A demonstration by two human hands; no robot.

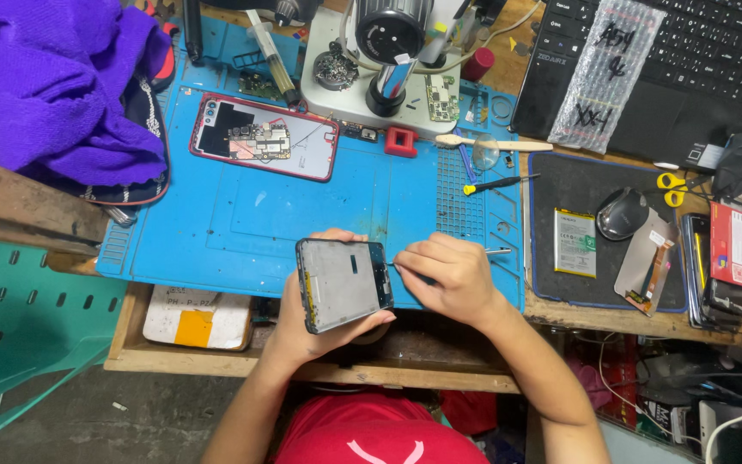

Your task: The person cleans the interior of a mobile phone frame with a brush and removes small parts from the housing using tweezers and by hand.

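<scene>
My left hand [307, 322] gripping a phone frame [343, 283], my right hand [448, 279] pinching a thin tool [497, 251], both over the near blue mat [302, 215]

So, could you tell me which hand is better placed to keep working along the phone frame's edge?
Probably the right hand: it grips the thin tool with its tip at the phone frame, while the left hand is occupied cradling that frame.

Phone frame [343, 283]: matt grey metal inner plate, glossy black rim. Work mat [302, 215]: smooth matt blue rubber. Bench [27, 206]: worn bare wood. Cloth [53, 82]: fuzzy purple fabric. Tool [495, 251]: bright metal tip.
</scene>
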